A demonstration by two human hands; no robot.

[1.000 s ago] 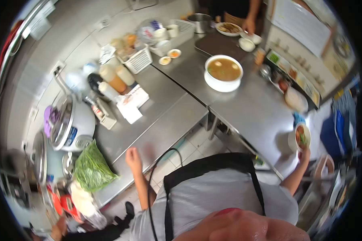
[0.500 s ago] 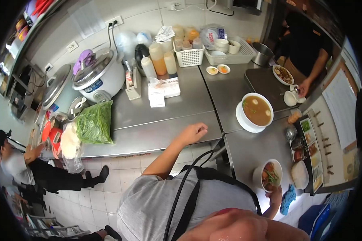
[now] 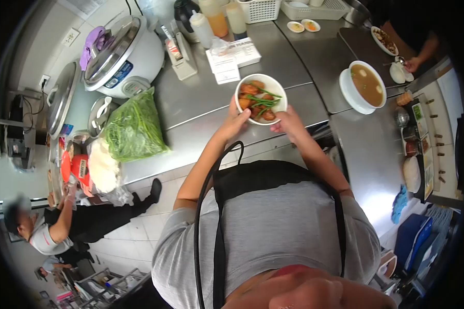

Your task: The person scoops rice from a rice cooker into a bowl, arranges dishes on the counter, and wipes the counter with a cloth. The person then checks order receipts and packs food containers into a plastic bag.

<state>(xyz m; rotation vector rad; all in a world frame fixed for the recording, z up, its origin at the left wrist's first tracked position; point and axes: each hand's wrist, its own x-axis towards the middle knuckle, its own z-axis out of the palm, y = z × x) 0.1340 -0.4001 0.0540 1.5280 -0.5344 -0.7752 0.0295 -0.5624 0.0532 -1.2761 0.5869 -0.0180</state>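
Note:
A white bowl (image 3: pixel 280 106) with browned chunks and green beans (image 3: pixel 263 105) in it is held above the counter's front edge, tilted so that its inside shows. My left hand (image 3: pixel 235 122) grips its left side, thumb over the rim. On the lower right side, my right hand (image 3: pixel 290 124) has its fingers pressed to the bowl. Just beyond the bowl lie a white printed box (image 3: pixel 247 52) and a paper slip (image 3: pixel 226 72).
To the right stands a large white bowl of brown soup (image 3: pixel 368 88) on a plate. A bag of green leaves (image 3: pixel 136 129) and a rice cooker (image 3: pixel 119 59) are at left. Squeeze bottles (image 3: pixel 201 28) line the back. Co-workers' hands show at far right (image 3: pixel 411 64) and left (image 3: pixel 69 191).
My right hand has brought the bowl from the right-hand counter to in front of me. My left hand, previously free over the counter, now grips the bowl too. The view has shifted.

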